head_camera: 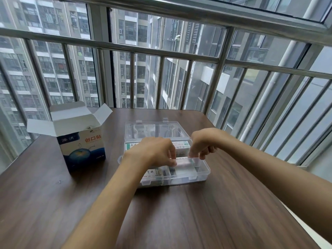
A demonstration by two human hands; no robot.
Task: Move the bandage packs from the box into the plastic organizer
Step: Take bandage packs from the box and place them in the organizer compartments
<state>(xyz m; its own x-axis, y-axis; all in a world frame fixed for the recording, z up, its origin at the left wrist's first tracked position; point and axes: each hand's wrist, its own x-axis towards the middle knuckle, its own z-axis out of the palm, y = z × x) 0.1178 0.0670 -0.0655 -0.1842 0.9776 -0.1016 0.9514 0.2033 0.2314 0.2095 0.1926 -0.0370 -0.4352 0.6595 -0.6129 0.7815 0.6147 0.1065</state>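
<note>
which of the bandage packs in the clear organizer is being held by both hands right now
The white bandage pack over the near right compartment: left hand and right hand pinch its ends. The printed pack at near left and the green-labelled packs behind lie untouched.

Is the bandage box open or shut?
Open. The bandage box stands upright on the table with its top flaps folded up and outward. How much is left inside: cannot tell.

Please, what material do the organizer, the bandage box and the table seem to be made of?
Organizer: clear hard plastic, glossy; the contents and table show through its walls. Bandage box: thin printed cardboard, it seems; the folded open flaps are plain white-grey inside. Table: dark brown wood grain, smooth with a slight sheen; whether solid wood or laminate, I cannot tell.
</note>
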